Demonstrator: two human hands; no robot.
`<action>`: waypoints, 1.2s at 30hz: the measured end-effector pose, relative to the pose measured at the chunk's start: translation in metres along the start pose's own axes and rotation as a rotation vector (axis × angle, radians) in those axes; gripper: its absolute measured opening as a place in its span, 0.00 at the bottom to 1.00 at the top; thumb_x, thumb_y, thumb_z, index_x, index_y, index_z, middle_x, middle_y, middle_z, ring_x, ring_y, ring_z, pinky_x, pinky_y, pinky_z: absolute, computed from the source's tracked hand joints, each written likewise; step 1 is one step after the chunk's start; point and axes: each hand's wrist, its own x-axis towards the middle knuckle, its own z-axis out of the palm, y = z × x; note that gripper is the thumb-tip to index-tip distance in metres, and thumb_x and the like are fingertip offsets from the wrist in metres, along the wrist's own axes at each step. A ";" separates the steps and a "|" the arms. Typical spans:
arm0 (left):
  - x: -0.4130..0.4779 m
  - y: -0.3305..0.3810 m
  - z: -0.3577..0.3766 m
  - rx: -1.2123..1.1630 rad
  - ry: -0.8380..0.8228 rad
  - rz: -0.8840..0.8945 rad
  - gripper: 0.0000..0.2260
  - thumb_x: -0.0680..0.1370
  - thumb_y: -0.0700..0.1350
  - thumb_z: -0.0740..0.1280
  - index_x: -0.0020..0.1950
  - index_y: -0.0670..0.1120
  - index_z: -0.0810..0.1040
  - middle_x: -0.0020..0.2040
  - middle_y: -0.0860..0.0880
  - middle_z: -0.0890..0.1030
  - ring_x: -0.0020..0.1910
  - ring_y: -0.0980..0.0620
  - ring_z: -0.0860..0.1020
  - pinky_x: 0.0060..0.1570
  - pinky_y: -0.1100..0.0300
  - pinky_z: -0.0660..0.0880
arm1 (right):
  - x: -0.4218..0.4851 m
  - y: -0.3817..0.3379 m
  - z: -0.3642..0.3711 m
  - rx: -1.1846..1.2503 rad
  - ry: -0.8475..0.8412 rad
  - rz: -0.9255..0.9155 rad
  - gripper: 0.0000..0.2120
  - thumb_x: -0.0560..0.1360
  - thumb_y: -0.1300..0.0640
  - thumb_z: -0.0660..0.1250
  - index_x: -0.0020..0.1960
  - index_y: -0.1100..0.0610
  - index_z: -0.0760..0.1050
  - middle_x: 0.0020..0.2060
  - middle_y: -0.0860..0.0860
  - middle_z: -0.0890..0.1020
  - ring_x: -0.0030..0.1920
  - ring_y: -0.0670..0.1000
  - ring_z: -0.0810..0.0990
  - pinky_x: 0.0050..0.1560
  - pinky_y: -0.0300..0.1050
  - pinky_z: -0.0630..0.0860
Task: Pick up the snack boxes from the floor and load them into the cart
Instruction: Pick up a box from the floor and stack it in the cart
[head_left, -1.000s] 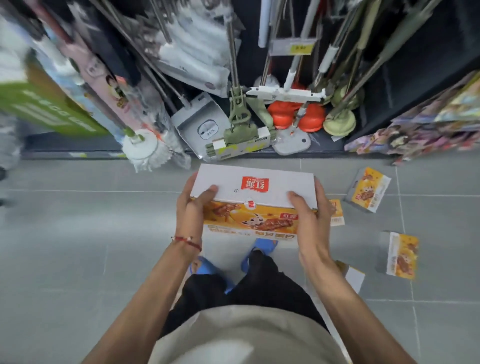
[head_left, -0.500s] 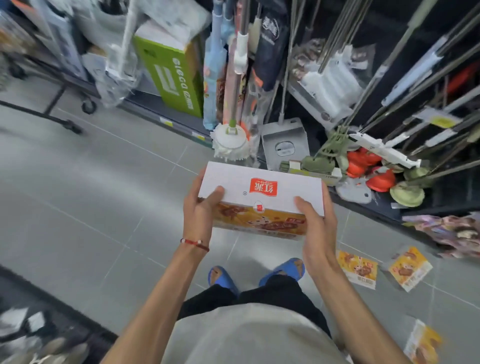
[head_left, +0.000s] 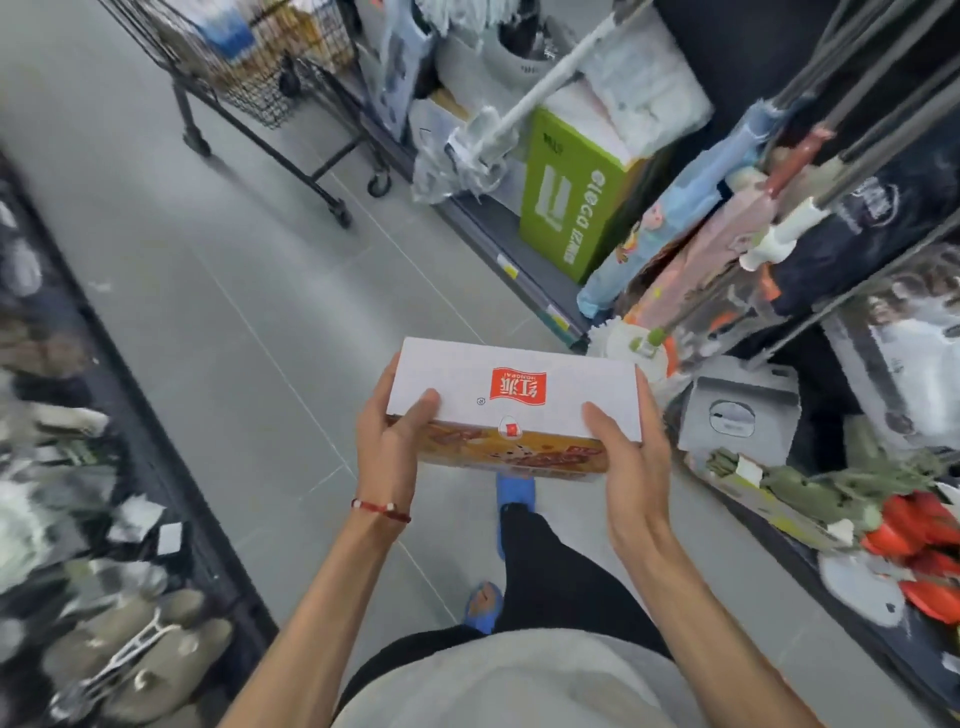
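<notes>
Head view: you held the snack box (head_left: 514, 410) above the floor (head_left: 208, 312), short ends clasped by left hand (head_left: 389, 457) and right hand (head_left: 628, 467), fingers (head_left: 648, 410) curled round; seemingly light, stiff cardboard; cart (head_left: 249, 67) well ahead.

snack box (head_left: 514, 395) between left hand (head_left: 387, 452) and right hand (head_left: 631, 457), wire cart (head_left: 270, 78) far up the aisle
</notes>
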 end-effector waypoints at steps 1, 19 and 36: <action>0.015 0.006 -0.005 -0.006 0.033 0.002 0.25 0.73 0.44 0.67 0.70 0.45 0.76 0.57 0.52 0.85 0.53 0.57 0.82 0.47 0.66 0.77 | 0.017 -0.005 0.015 -0.012 -0.035 -0.003 0.27 0.81 0.60 0.69 0.74 0.38 0.69 0.53 0.32 0.84 0.53 0.34 0.82 0.46 0.30 0.78; 0.275 0.090 -0.134 -0.138 0.469 0.015 0.26 0.73 0.50 0.70 0.71 0.49 0.75 0.61 0.50 0.83 0.58 0.53 0.81 0.47 0.67 0.78 | 0.211 -0.099 0.330 -0.207 -0.467 -0.022 0.29 0.80 0.60 0.71 0.76 0.42 0.69 0.55 0.38 0.85 0.56 0.40 0.84 0.51 0.36 0.79; 0.589 0.230 -0.303 -0.106 0.480 0.046 0.26 0.71 0.46 0.71 0.69 0.48 0.75 0.58 0.51 0.83 0.52 0.60 0.82 0.45 0.68 0.77 | 0.350 -0.186 0.674 -0.173 -0.479 -0.043 0.25 0.79 0.65 0.69 0.72 0.46 0.72 0.58 0.46 0.85 0.55 0.41 0.83 0.47 0.33 0.79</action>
